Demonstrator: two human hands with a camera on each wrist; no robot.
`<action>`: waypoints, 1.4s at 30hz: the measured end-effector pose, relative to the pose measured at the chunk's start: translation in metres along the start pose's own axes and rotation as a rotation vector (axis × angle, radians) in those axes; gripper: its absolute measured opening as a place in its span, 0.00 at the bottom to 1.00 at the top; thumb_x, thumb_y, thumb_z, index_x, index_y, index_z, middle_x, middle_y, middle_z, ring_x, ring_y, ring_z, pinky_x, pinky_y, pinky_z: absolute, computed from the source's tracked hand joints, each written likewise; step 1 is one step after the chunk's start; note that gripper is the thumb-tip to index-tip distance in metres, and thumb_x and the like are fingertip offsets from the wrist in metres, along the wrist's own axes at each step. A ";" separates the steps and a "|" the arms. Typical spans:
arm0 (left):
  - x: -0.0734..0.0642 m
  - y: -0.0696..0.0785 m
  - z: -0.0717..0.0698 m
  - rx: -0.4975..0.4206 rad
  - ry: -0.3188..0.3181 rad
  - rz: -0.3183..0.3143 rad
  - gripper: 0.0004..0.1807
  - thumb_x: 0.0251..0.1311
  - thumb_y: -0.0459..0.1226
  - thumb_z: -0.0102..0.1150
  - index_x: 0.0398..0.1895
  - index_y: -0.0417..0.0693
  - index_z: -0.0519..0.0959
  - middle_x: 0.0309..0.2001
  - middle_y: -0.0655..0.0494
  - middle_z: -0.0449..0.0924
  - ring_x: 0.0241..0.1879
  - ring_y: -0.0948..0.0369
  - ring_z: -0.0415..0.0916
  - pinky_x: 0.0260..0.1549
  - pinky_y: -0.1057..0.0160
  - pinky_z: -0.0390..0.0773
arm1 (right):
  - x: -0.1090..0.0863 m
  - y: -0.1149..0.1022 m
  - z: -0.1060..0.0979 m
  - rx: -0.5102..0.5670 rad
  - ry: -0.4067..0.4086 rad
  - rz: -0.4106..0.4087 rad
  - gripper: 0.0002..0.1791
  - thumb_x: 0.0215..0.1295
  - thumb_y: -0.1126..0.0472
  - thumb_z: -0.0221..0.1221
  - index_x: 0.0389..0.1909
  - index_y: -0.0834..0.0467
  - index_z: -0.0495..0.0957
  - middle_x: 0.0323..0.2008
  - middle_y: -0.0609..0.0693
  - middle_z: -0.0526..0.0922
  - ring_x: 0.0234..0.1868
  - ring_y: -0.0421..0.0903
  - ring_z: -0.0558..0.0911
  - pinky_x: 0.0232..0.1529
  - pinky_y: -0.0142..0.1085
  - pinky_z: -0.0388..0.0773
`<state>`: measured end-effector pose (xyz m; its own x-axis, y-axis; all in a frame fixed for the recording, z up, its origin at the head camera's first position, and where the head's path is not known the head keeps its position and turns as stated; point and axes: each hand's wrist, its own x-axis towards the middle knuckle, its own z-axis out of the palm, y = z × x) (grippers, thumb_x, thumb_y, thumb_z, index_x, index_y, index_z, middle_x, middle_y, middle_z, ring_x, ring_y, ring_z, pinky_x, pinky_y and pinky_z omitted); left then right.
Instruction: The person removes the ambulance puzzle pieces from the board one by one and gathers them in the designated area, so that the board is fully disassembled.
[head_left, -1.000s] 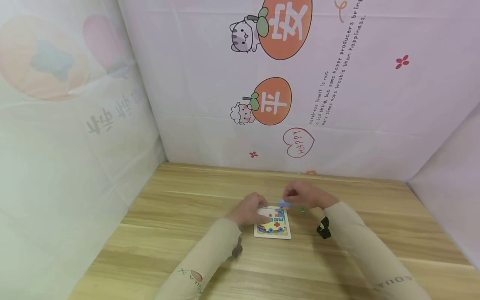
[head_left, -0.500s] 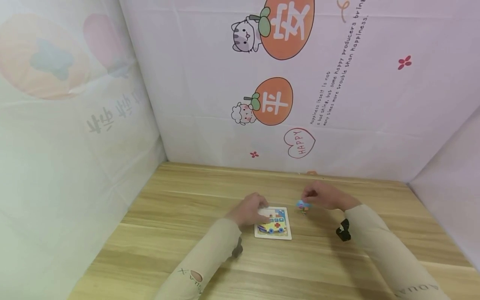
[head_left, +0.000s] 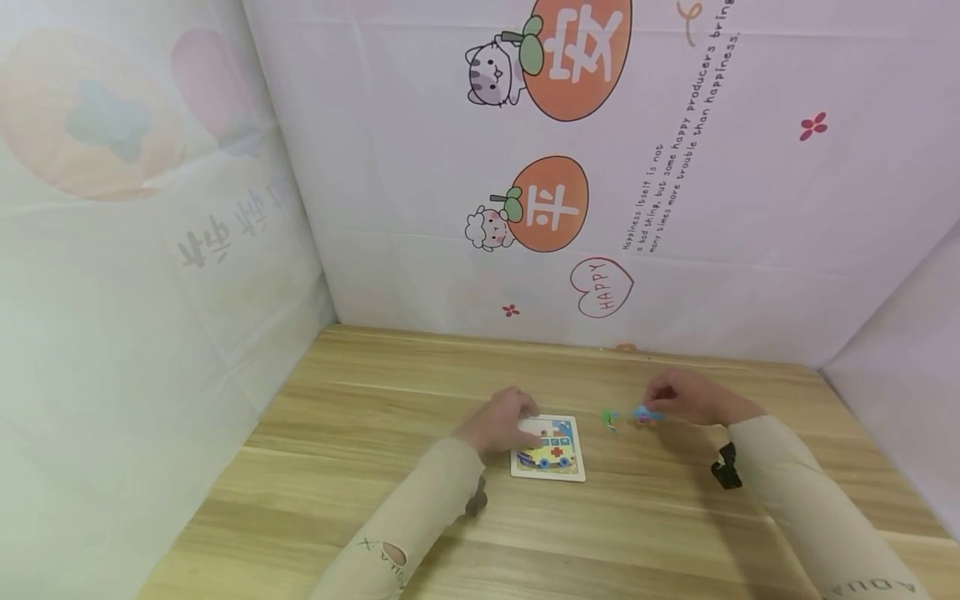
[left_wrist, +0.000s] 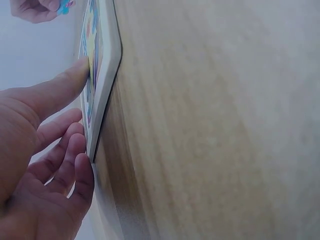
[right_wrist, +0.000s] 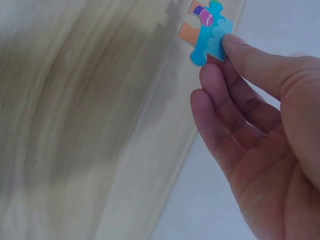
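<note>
A jigsaw puzzle (head_left: 556, 458) in a white-edged frame shows a yellow ambulance with a red cross; bare frame floor shows at its upper left. My left hand (head_left: 501, 422) rests at the puzzle's left side. In the left wrist view its thumb (left_wrist: 75, 75) presses on the picture, and its loosely bent fingers (left_wrist: 75, 145) lie along the frame's edge. My right hand (head_left: 693, 398), off to the right, pinches a blue and orange jigsaw piece (right_wrist: 212, 37) between thumb and fingertips. In the head view that piece is held close over the table.
A loose green jigsaw piece (head_left: 609, 419) lies on the wooden table (head_left: 360, 467) between the puzzle and my right hand. Printed white cloth walls (head_left: 420, 283) stand at the table's back and sides.
My right hand has moved right with the jigsaw piece, from the puzzle's upper right corner, past the green piece. My left hand stays in place on the puzzle.
</note>
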<state>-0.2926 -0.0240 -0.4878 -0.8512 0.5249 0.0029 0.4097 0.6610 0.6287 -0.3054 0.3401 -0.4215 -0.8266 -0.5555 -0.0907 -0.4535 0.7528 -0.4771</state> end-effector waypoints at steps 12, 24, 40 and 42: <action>-0.001 0.001 -0.001 0.001 -0.006 -0.012 0.29 0.57 0.47 0.78 0.59 0.46 0.82 0.55 0.55 0.81 0.55 0.59 0.78 0.64 0.59 0.80 | -0.006 0.023 0.010 0.027 0.026 -0.025 0.10 0.73 0.66 0.63 0.34 0.51 0.89 0.37 0.43 0.90 0.41 0.36 0.83 0.44 0.28 0.82; -0.004 0.004 -0.003 0.012 -0.004 -0.012 0.28 0.58 0.48 0.78 0.59 0.47 0.83 0.55 0.56 0.80 0.54 0.61 0.77 0.62 0.61 0.80 | -0.004 0.027 0.018 0.070 0.048 0.046 0.08 0.74 0.64 0.63 0.37 0.53 0.90 0.36 0.42 0.91 0.41 0.35 0.85 0.45 0.28 0.82; -0.006 0.008 -0.005 0.000 0.000 -0.014 0.28 0.58 0.47 0.78 0.59 0.46 0.82 0.54 0.56 0.80 0.54 0.61 0.77 0.62 0.60 0.79 | -0.002 0.013 0.013 -0.020 0.048 0.104 0.08 0.74 0.60 0.64 0.46 0.57 0.89 0.47 0.52 0.90 0.50 0.52 0.86 0.53 0.52 0.86; -0.006 0.008 -0.005 -0.002 -0.002 -0.015 0.28 0.57 0.47 0.78 0.59 0.46 0.82 0.54 0.56 0.80 0.54 0.61 0.77 0.62 0.60 0.79 | 0.000 0.007 0.011 -0.044 0.052 0.090 0.09 0.73 0.60 0.64 0.48 0.59 0.88 0.48 0.54 0.90 0.51 0.54 0.87 0.53 0.54 0.86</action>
<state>-0.2862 -0.0244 -0.4786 -0.8567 0.5158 -0.0084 0.3960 0.6680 0.6301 -0.3051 0.3414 -0.4346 -0.8800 -0.4672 -0.0857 -0.3903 0.8140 -0.4301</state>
